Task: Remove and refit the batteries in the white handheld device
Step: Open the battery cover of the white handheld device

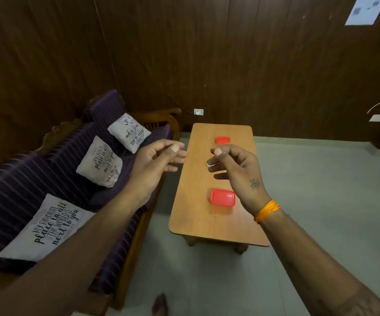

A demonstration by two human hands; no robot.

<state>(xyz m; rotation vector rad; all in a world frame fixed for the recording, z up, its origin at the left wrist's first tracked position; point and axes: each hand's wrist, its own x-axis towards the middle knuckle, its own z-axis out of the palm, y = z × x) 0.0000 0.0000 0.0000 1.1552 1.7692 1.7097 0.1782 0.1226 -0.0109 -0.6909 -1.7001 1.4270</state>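
Dim, soft indoor light; wide-angle bending at edges.

Both forearms are bare, with no sleeves reaching into view. The right hand (237,165) carries a small dark tattoo (255,184), spidery in shape, on its back near the wrist. An orange thread band (267,210) of several strands circles that wrist. The left hand (155,163) wears nothing.
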